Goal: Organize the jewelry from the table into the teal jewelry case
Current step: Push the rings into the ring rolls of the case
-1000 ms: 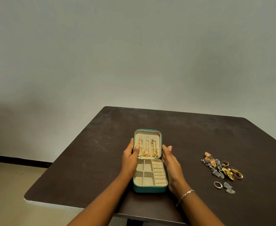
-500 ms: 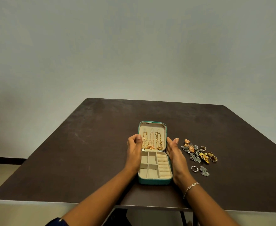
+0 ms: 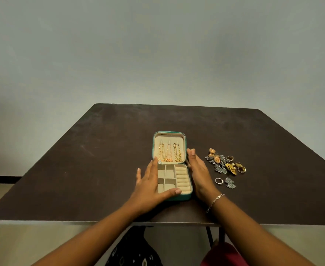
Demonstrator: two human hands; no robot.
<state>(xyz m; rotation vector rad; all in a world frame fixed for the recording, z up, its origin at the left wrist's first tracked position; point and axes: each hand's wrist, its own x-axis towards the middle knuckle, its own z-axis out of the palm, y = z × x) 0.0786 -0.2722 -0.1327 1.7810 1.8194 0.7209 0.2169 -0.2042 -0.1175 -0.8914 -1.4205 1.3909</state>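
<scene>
Teal jewelry case [image 3: 182,197] is steadied open on bench [image 3: 100,160] between left grip [image 3: 150,181] and right grip [image 3: 198,171], fingers straight, nothing clamped. Loose jewelry [image 3: 225,164] at its 3 o'clock is probably to be pinched next.

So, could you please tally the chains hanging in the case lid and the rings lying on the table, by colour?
Chains in the case lid: 3
Gold rings: 3
Silver ring: 1
Total: 7
The earrings beside the rings are too tangled to count.
</scene>
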